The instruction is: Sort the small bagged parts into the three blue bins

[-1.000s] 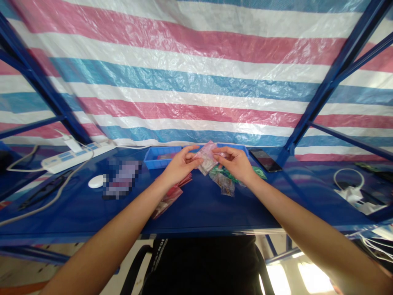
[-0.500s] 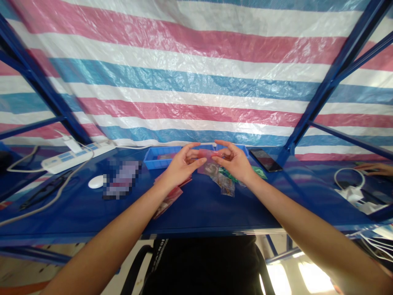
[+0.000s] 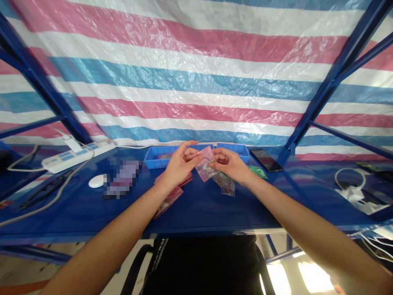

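Between my two hands is a small pink translucent plastic bag (image 3: 205, 167), tilted above the table. My left hand (image 3: 183, 160) pinches its left edge between thumb and fingers. On the opposite side, my right hand (image 3: 229, 164) has its thumb and fingers closed on the bag's right edge. What the bag contains, if anything, is too small to make out. Clear small bags with thin metal-coloured parts (image 3: 227, 186) lie just below my right hand. A pile of pink bags (image 3: 168, 200) rests under my left wrist, partly covered by the forearm.
Two blue bins (image 3: 155, 159) stand behind my hands at the table's back. A green packet (image 3: 258, 172) and a dark phone (image 3: 266, 159) lie to the right. At left are a white power strip (image 3: 78, 157), a white mouse-like object (image 3: 96, 181) and a cable.
The pink bag has turned and now hangs more upright, showing more of its face. My right hand's fingers have curled in around it. At far right, another person's hand has left the view.
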The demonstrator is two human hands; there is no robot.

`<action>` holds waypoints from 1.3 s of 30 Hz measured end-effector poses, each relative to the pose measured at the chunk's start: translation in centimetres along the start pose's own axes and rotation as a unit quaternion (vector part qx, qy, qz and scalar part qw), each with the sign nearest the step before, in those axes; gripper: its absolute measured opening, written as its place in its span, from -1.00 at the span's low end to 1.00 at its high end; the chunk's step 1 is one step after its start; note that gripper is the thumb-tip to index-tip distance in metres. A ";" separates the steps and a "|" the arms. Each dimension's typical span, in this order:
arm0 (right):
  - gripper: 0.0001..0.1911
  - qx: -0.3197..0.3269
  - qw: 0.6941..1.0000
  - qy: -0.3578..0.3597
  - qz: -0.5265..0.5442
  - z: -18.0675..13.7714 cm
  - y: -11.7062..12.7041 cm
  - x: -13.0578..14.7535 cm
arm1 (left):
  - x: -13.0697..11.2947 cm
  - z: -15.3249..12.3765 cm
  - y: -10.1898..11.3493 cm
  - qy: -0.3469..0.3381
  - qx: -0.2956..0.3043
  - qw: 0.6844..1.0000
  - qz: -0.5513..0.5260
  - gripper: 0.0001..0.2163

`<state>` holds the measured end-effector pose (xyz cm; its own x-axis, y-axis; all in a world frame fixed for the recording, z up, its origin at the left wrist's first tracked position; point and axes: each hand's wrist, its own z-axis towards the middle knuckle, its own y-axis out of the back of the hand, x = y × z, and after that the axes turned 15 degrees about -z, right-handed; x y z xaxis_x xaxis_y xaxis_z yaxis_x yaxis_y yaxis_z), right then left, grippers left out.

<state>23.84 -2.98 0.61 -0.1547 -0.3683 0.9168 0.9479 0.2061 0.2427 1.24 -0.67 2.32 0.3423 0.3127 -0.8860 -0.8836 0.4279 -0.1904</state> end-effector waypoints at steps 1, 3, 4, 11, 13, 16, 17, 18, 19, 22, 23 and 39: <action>-0.45 -0.013 1.000 -0.005 0.017 0.1 0.1 0.0 | 0.1 0.0 0.1 0.003 0.003 1.000 0.000 -0.43; -0.45 -0.035 0.998 -0.011 0.044 0.1 0.2 0.0 | 0.1 0.0 0.3 0.018 0.016 1.000 -0.005 -0.41; -0.44 -0.042 0.998 -0.015 0.052 0.2 0.3 0.0 | 0.1 0.0 0.3 0.025 0.023 0.999 -0.011 -0.38; -0.38 -0.048 0.996 -0.040 0.062 0.2 0.2 0.0 | -0.4 -0.2 0.4 0.042 0.071 0.996 0.026 -0.24; -0.38 -0.047 0.996 -0.044 0.063 0.2 0.1 -0.1 | -0.2 -0.2 0.7 0.041 0.078 0.993 0.073 -0.40; -0.38 -0.042 0.996 -0.047 0.061 0.2 0.0 -0.2 | 0.1 -0.2 1.0 0.042 0.080 0.983 0.157 -0.54; -0.38 -0.041 0.996 -0.047 0.060 0.3 0.0 -0.2 | 0.1 -0.2 1.0 0.039 0.075 0.982 0.169 -0.55; -0.39 -0.042 0.996 -0.048 0.062 0.3 0.1 -0.2 | 0.1 -0.1 0.9 0.033 0.066 0.983 0.169 -0.55; -0.40 -0.043 0.996 -0.050 0.067 0.3 0.1 -0.2 | 0.0 -0.1 0.9 0.022 0.055 0.985 0.163 -0.56; -0.43 -0.049 0.994 -0.061 0.077 0.4 0.3 -0.2 | -0.8 0.3 1.0 -0.035 -0.003 0.982 0.184 -0.58; -0.44 -0.052 0.994 -0.066 0.075 0.4 0.4 -0.2 | -1.2 0.6 1.4 -0.058 -0.026 0.975 0.211 -0.59; -0.45 -0.061 0.997 -0.053 0.021 0.5 0.6 -0.2 | -3.0 2.9 11.5 0.002 -0.195 0.818 0.541 -0.59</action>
<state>24.30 -2.37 0.68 -0.1364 -0.2625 0.9553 0.9799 0.1057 0.1689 -9.08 5.78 4.04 -0.7082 0.3268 -0.6258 -0.7036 -0.4004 0.5871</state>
